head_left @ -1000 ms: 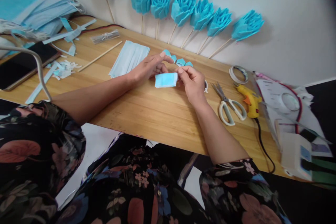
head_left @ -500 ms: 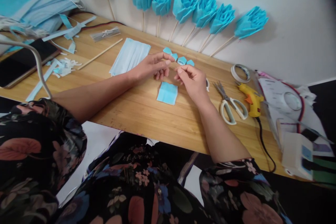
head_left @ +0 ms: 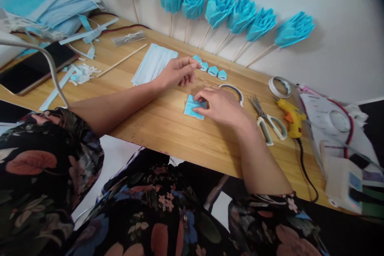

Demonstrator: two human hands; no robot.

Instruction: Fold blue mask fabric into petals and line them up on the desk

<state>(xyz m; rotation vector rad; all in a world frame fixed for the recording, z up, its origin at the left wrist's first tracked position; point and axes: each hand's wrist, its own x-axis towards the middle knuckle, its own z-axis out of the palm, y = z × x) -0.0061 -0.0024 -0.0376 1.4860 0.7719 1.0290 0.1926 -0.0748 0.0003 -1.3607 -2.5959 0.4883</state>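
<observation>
My left hand (head_left: 181, 71) is raised over the table beside the row of small pointed blue petals (head_left: 213, 71). Its thumb and index fingertip are pressed together and the other fingers curl; whether anything small is between them I cannot make out. My right hand (head_left: 223, 106) reaches over a blue square of mask fabric (head_left: 189, 106) lying flat on the table. Thumb and index finger are apart, touching the square's right part and partly covering it. A pale ring (head_left: 235, 87) lies partly hidden behind this hand. A pleated light blue face mask (head_left: 153, 64) lies behind my left forearm.
Several blue fabric flowers on sticks (head_left: 220, 6) lean against the wall. Scissors (head_left: 267, 122), a yellow glue gun (head_left: 292, 118) and a tape roll (head_left: 279, 87) lie right. Left are a wooden stick (head_left: 121, 61), a phone (head_left: 36, 68), fabric scraps (head_left: 82, 74) and a mask pile (head_left: 45, 2).
My hands were close together; they have since parted. My right hand has come down onto the blue square, while my left stays near the petals with its fingers more curled. The view has shifted slightly.
</observation>
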